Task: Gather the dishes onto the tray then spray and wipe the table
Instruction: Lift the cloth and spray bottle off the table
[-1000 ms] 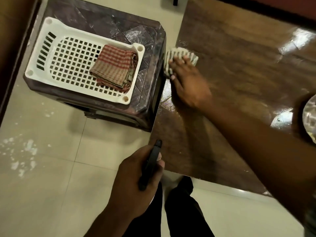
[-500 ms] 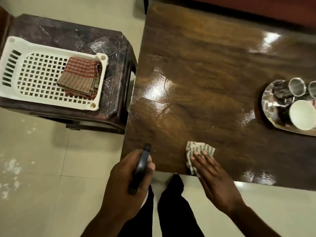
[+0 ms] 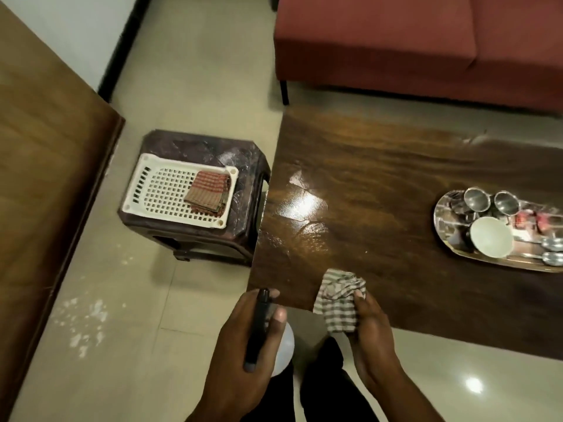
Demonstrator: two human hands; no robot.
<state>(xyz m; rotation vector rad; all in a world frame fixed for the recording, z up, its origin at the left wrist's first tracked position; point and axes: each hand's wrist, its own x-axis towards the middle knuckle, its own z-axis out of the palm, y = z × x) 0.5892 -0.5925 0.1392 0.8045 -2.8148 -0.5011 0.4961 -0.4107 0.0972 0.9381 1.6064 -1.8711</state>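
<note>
Firmly, the right hand (image 3: 370, 327) gripped the checked cloth (image 3: 338, 303) at the near edge of the table (image 3: 380, 178), lower centre of frame, a soft, light rag probably best bunched in the palm, while the left hand (image 3: 243, 345) clasped the spray bottle (image 3: 258, 327).

Pale tiled floor (image 3: 182, 56), flecked with white specks (image 3: 82, 321) and carrying one bright light reflection (image 3: 473, 385). A red sofa (image 3: 396, 41) stood at the far side. A dark stool (image 3: 195, 144) stood near a brown wooden panel (image 3: 39, 147) at left, beyond which rose a white wall (image 3: 76, 28) with dark skirting (image 3: 122, 47).
</note>
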